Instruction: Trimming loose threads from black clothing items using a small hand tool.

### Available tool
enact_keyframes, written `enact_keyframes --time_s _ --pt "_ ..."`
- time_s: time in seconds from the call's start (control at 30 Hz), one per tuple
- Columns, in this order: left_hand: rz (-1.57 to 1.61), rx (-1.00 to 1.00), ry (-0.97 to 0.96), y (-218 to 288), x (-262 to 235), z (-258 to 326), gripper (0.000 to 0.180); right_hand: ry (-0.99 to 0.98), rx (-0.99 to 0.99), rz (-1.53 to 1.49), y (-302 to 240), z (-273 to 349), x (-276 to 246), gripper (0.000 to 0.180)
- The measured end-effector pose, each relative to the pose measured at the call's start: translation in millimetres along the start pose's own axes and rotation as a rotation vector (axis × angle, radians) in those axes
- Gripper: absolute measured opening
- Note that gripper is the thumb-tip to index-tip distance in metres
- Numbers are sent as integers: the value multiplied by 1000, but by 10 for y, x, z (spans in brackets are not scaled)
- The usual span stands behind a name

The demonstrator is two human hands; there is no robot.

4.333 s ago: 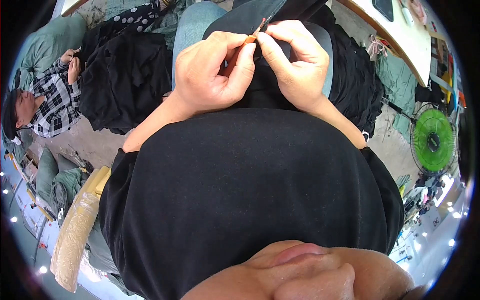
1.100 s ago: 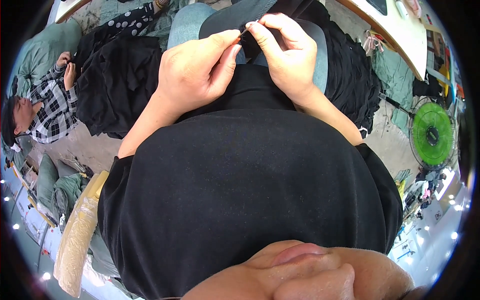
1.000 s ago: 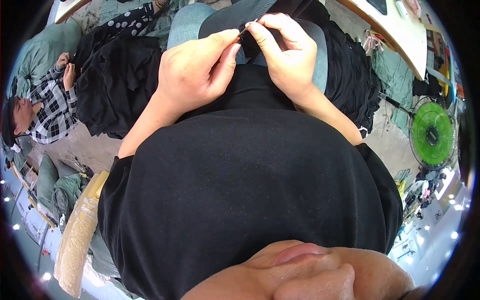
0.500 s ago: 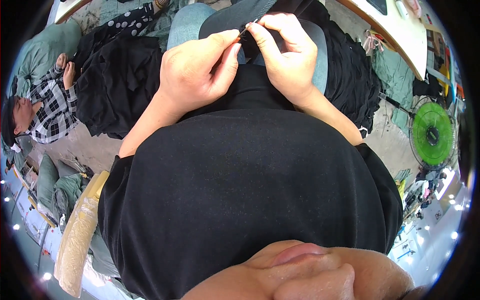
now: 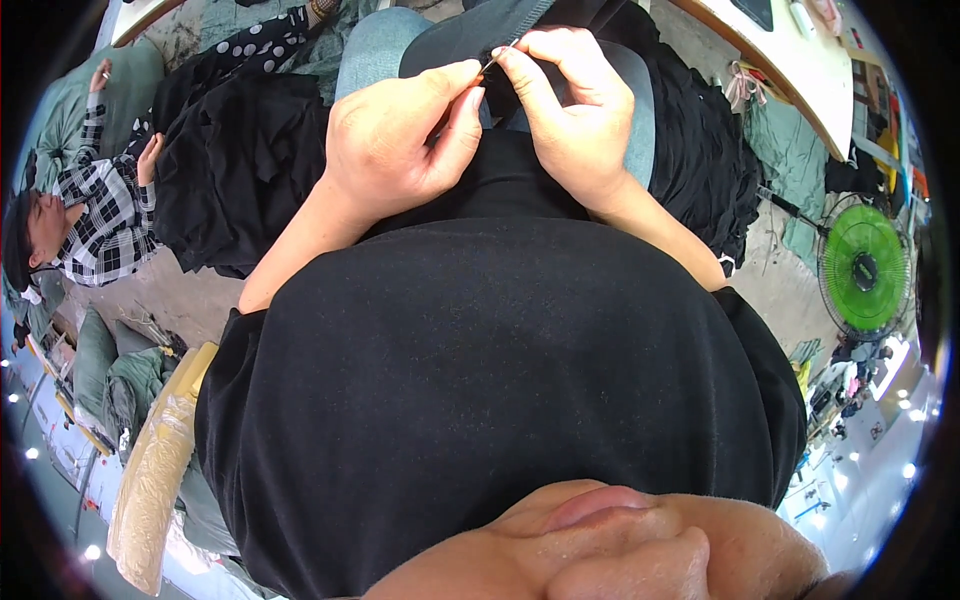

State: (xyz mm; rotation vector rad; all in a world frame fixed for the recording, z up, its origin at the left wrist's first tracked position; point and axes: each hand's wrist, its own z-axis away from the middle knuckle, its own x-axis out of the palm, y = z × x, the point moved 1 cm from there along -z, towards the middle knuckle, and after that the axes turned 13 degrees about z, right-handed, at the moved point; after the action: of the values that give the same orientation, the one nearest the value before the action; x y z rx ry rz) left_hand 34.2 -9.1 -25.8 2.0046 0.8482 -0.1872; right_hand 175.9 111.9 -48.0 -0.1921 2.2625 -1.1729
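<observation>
Over my knees lies a dark garment piece [image 5: 445, 45] with a stitched edge running up toward the top. My left hand [image 5: 400, 130] is closed, thumb and forefinger tips pinched near the cloth; what lies in that pinch is too small to make out. Close beside it, my right hand [image 5: 580, 115] pinches a thin, needle-like sliver [image 5: 490, 64] between thumb and forefinger. The sliver spans the small gap between both hands' fingertips, and a pale tip shows above the right thumb. The fingers partly hide it.
Black cloth heaps [image 5: 240, 160] lie left of my legs, more black cloth [image 5: 700, 130] right. A white table [image 5: 790, 70] stands at upper right, a green fan [image 5: 865, 268] below it. A co-worker in a checked shirt [image 5: 105, 225] sits at left. A plastic-wrapped yellow pad [image 5: 160, 470] is lower left.
My left hand has shifted very slightly to the right; my right hand stays in place. The co-worker's hands have parted, one raised toward the top of the view.
</observation>
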Motion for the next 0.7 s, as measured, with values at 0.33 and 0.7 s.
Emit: enact_keyframes --time_s 0.33,0.7 --pt "24 -25 -2 26 -3 30 22 5 -12 8 -2 41 16 6" --pt "66 -43 42 -24 39 54 21 -1 -8 24 24 23 7 6"
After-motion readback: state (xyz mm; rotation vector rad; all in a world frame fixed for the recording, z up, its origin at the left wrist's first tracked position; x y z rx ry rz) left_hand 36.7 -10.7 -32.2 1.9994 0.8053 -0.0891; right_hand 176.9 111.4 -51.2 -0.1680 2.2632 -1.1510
